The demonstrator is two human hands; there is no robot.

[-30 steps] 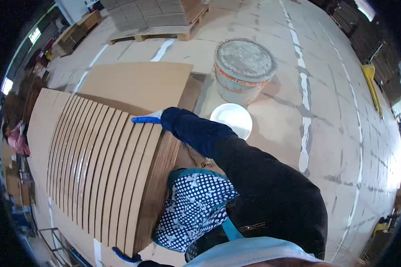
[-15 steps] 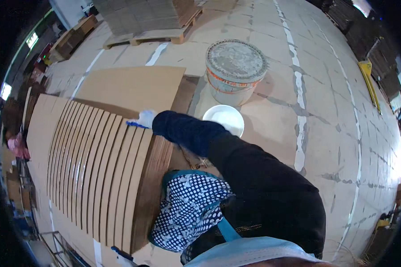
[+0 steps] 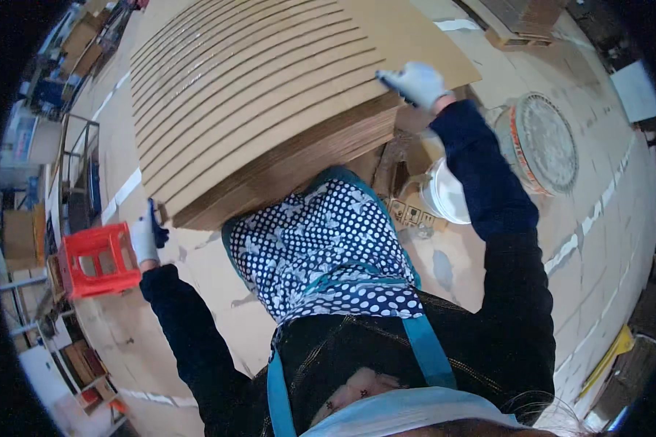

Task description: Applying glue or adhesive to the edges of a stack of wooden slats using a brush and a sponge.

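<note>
A thick stack of brown cardboard sheets (image 3: 262, 95) lies in front of me, its top sheets fanned in overlapping steps. My right hand (image 3: 418, 84), in a white glove with dark blue fingers, is at the stack's right end; its fingers stretch along the edge of the top sheets. At the near left corner is my left hand (image 3: 146, 234), gloved alike. Its fingers are apart, one pointing up beside the cardboard edge. Neither hand visibly grips a sheet, though part of the fingers is hard to make out. A polka-dot apron (image 3: 335, 247) covers my lap against the stack's near side.
Right of the stack stand a white bucket (image 3: 448, 193) and a larger lidded, grime-covered bucket (image 3: 543, 143). A red plastic stool (image 3: 100, 261) is at the left, near a metal frame (image 3: 79, 156). Far right at the back, a pallet (image 3: 517, 38) bears stacked cardboard.
My view has swung left, so the stack appears turned and farther up. The left hand, barely visible before at the bottom edge, now shows at the near corner. The right arm reaches less across.
</note>
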